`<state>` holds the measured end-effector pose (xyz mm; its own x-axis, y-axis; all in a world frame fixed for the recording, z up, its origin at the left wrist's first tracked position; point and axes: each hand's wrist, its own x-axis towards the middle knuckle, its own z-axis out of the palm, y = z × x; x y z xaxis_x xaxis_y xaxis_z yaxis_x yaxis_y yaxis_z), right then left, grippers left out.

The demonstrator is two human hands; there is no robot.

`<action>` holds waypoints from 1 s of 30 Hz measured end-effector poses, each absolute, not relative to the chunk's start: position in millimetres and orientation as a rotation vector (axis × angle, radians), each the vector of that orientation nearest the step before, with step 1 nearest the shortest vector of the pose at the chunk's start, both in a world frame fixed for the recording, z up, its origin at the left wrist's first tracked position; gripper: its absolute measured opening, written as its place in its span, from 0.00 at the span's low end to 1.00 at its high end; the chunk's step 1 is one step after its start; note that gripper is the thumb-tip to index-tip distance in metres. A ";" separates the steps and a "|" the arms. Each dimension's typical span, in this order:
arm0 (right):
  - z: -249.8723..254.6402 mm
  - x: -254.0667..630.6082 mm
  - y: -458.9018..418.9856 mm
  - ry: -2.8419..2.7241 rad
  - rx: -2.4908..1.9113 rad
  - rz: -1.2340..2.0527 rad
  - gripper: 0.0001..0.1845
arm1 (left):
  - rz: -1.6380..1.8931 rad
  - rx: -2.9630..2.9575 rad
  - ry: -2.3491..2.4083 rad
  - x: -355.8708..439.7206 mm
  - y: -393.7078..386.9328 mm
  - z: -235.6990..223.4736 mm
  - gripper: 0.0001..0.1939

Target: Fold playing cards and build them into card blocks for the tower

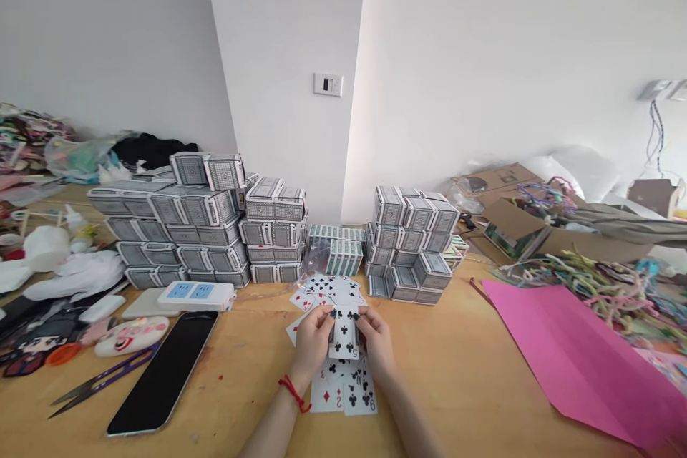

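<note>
My left hand (313, 338) and my right hand (378, 341) meet over the wooden table (461, 372). Together they pinch a black-suit playing card (343, 338) by its top edges, left hand on the left side, right hand on the right. A red string bracelet (294, 393) circles my left wrist. Under and around my hands lie several loose playing cards face up, some beyond the fingers (328, 292) and some near my wrists (343, 390).
Stacks of boxed card decks stand at the back, left (198, 229) and right (411, 243). A dark phone (164, 372), scissors (99, 383) and a white power strip (196, 295) lie left. A pink paper sheet (580, 358) covers the right side; open cardboard boxes (515, 222) and coloured cords (595, 279) sit behind it.
</note>
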<state>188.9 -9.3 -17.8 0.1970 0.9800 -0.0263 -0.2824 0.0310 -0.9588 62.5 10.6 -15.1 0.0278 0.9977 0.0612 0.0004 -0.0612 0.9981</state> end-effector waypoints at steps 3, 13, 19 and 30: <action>-16.5 190.2 -10.0 -0.827 -1.080 1.209 0.08 | 1.233 1.244 1.156 62.4 10.2 -14.6 0.09; -19.6 190.0 -8.0 -0.763 -1.071 1.254 0.08 | 1.186 1.078 0.973 62.8 9.7 -8.8 0.05; -19.8 189.7 -8.8 -0.764 -1.041 1.284 0.07 | 1.193 1.066 0.953 62.3 10.5 -9.2 0.04; -20.4 190.1 -7.7 -0.790 -1.043 1.311 0.05 | 1.233 1.107 1.003 60.8 10.9 -10.7 0.02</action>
